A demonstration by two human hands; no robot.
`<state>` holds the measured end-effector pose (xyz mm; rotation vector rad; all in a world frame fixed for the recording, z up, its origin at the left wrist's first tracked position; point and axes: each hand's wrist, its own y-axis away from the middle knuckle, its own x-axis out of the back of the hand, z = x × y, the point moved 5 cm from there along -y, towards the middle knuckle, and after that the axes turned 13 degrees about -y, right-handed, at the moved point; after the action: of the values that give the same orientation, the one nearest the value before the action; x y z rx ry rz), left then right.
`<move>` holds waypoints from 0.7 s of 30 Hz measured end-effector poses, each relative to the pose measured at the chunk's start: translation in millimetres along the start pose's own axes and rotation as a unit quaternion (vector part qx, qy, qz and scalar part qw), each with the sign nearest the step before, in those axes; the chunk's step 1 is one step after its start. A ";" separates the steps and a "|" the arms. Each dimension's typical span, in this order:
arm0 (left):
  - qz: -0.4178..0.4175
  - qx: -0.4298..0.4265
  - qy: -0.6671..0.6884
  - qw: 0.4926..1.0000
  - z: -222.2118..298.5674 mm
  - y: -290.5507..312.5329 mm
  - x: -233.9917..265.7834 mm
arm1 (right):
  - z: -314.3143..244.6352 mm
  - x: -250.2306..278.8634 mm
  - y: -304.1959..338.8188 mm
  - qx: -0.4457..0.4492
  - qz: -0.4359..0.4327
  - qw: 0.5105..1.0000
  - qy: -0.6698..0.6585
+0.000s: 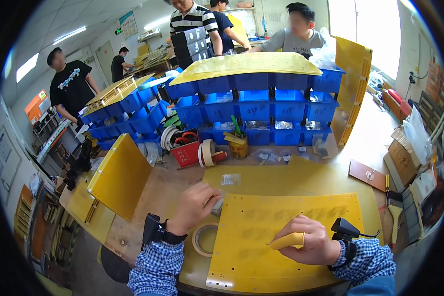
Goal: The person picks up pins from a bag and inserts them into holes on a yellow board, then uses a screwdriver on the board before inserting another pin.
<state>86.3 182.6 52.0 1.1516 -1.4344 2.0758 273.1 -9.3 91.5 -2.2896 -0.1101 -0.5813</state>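
Note:
A flat yellow panel (251,232) with small holes along its edges and dark smudges on its face lies before me. Over its right part is my right hand (306,244), closed, with a yellow finger cot (288,240) on one finger. Thumb and fingertip meet there; whatever they pinch is too small to name. My left hand (195,207) hovers by the panel's upper left corner, its fingers curled together, and what they hold, if anything, is hidden. Just beside those fingertips sits a small clear plastic bag (217,205). A roll of tape (202,240) lies below the left hand, against the panel's left edge.
Blue parts bins (254,111) stand across the back under a yellow sheet (246,65). Another yellow panel (118,177) stands upright at left. A red box (185,153), tape rolls (207,152), a pen cup (238,146) and a brush (395,212) surround the work area. Several people are beyond.

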 end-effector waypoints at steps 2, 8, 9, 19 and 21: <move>-0.009 0.023 0.027 0.999 0.9 3.2 -2.0 | 1.2 0.7 0.3 -0.004 0.000 1.000 0.001; -0.019 0.055 0.105 0.993 8.5 11.7 -5.6 | 1.0 0.4 0.9 -0.009 -0.002 1.000 -0.016; -0.021 0.056 0.106 0.993 9.7 12.6 -5.9 | 0.8 0.5 1.0 -0.007 -0.003 1.000 -0.016; -0.047 0.103 0.178 0.978 6.6 23.1 -11.5 | -1.3 -0.2 -0.4 -0.007 -0.007 1.000 -0.013; -0.054 0.102 0.186 0.976 5.8 23.7 -13.9 | 0.2 -1.2 0.9 -0.011 -0.007 1.000 -0.007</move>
<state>80.8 169.6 27.7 0.8282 -0.9821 2.2515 272.3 -9.7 90.3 -2.3161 -0.1273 -0.5770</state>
